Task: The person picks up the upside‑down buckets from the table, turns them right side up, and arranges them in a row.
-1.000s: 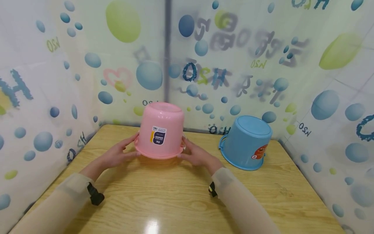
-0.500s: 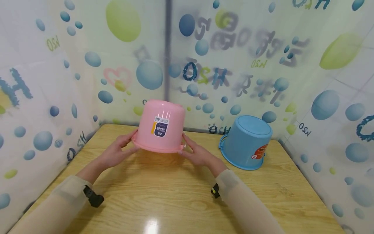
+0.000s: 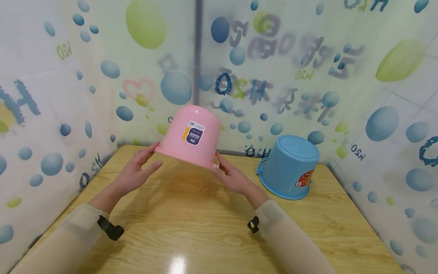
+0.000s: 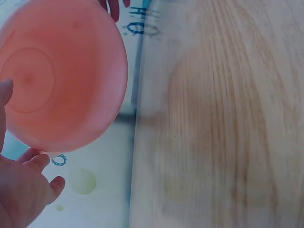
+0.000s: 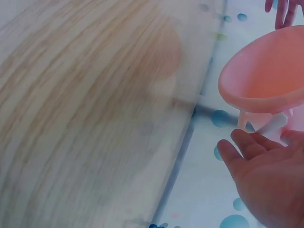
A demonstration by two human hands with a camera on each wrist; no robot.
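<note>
Raised over the table, a pink bucket (image 3: pixel 193 133) is tipped mouth-down, its right side lower, a label on its front. My left hand (image 3: pixel 135 173) has its fingertips at the left rim, fingers extended and thumb apart from it. At the right rim, beside the white handle end (image 3: pixel 218 163), my right hand (image 3: pixel 236 179) holds the bucket with the thumb in front and fingers behind. The left wrist view looks up into the bucket's hollow inside (image 4: pixel 71 71). In the right wrist view the fingers (image 5: pixel 247 145) lie just under the handle (image 5: pixel 273 123).
A blue bucket (image 3: pixel 291 165) with a red sticker stands upside down on the right of the wooden table (image 3: pixel 191 228). Behind and at both sides hangs a patterned curtain (image 3: pixel 280 57), close to the table's edges.
The pink bucket has risen and tipped, its left rim going up and its right side lower. My left thumb has come away from the rim. The blue bucket has stayed put.
</note>
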